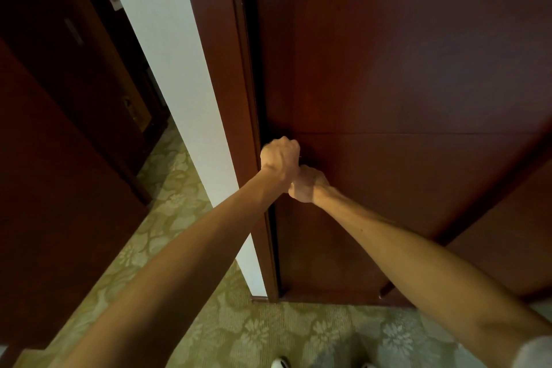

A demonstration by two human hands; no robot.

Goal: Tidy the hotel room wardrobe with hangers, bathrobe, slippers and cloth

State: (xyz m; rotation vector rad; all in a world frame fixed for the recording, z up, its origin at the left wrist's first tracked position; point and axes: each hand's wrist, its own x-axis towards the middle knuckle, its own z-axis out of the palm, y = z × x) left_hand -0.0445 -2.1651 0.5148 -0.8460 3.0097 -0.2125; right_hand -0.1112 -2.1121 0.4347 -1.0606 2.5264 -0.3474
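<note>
At arm's length ahead, left hand [279, 157] and right hand [307, 184] bunched together against the left edge of the dark wooden wardrobe door [403, 69]. Left above, right just below and touching it. Both fists curled, fingers tucked toward the door and out of sight; likely closed round a handle or the door's edge, but the thing gripped hidden behind the knuckles, so cannot tell for certain. Thin dark gap visible along the door's edge, directly above and below the hands; door otherwise flat to its frame. To the left of the hands, a white wall strip [179, 84]; farther left, more dark wood panelling [59, 188]. Below the forearms, patterned green carpet [239, 331].

No hangers, bathrobe, slippers or cloth in view; presumably behind the door. Judged stage: very start, or possibly the closing pull at the end; single frame cannot settle which. If opening, everything left to do: hang robe, order hangers, place slippers, fold cloth.
</note>
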